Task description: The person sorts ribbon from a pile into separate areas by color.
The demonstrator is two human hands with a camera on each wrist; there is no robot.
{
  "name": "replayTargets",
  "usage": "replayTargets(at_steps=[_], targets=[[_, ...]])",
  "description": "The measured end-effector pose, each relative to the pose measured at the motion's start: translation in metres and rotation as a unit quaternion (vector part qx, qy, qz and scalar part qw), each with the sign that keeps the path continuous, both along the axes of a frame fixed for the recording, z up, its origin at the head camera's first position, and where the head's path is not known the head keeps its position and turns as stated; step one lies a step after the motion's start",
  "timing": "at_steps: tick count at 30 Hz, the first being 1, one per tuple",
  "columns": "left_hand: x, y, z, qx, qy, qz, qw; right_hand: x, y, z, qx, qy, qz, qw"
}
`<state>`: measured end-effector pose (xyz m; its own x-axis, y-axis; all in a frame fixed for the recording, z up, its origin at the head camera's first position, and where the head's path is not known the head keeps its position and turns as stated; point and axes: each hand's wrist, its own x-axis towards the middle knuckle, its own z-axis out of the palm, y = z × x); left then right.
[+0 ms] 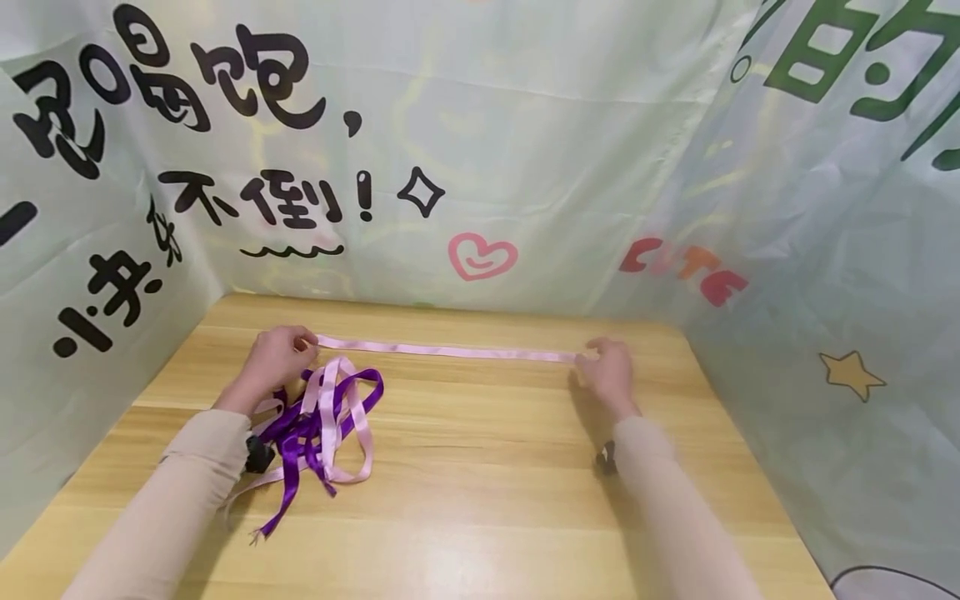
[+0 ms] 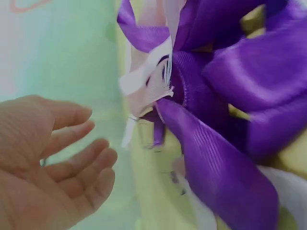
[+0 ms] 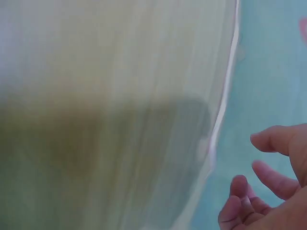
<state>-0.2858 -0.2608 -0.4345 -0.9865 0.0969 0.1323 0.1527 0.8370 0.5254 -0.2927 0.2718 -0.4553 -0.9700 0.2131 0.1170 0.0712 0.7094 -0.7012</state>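
A narrow pink ribbon (image 1: pixel 450 352) lies stretched nearly straight across the far part of the wooden table. At its left end is my left hand (image 1: pixel 277 358); in the left wrist view that hand (image 2: pixel 67 158) has loosely bent fingers, nothing visible between them. By the ribbon's right end, my right hand (image 1: pixel 609 375) hovers with thumb and fingers apart, as the right wrist view of the hand (image 3: pixel 273 187) also shows. Below my left hand sits a tangled heap of purple ribbon (image 1: pixel 288 467) and pink ribbon (image 1: pixel 330 417), close to the wrist. Frayed ends show on the purple ribbon (image 2: pixel 216 167).
The table (image 1: pixel 480 483) has light wood grain. Pale green printed cloth (image 1: pixel 570 167) with lettering, a heart and a star stands along its back and both sides. A small dark device (image 1: pixel 258 455) sits on the left wrist, another (image 1: pixel 606 458) on the right.
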Motion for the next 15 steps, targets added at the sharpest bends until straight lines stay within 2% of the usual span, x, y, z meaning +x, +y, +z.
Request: replayTargets(at_steps=[3,6,10,15], targets=[[0.016,0.005,0.005,-0.011,0.015,-0.048,0.9987,0.011,-0.019,0.001,0.015,0.005,0.042,0.999],[0.033,0.014,0.008,-0.017,0.027,-0.083,0.9961,0.023,-0.041,0.004,0.021,0.015,0.077,0.997],[0.054,0.027,0.007,-0.019,0.027,-0.115,0.9928,0.036,-0.071,0.009,0.028,0.044,0.131,0.990],[0.077,0.034,0.004,-0.016,0.011,-0.162,0.9866,0.051,-0.108,0.018,0.032,0.055,0.188,0.980]])
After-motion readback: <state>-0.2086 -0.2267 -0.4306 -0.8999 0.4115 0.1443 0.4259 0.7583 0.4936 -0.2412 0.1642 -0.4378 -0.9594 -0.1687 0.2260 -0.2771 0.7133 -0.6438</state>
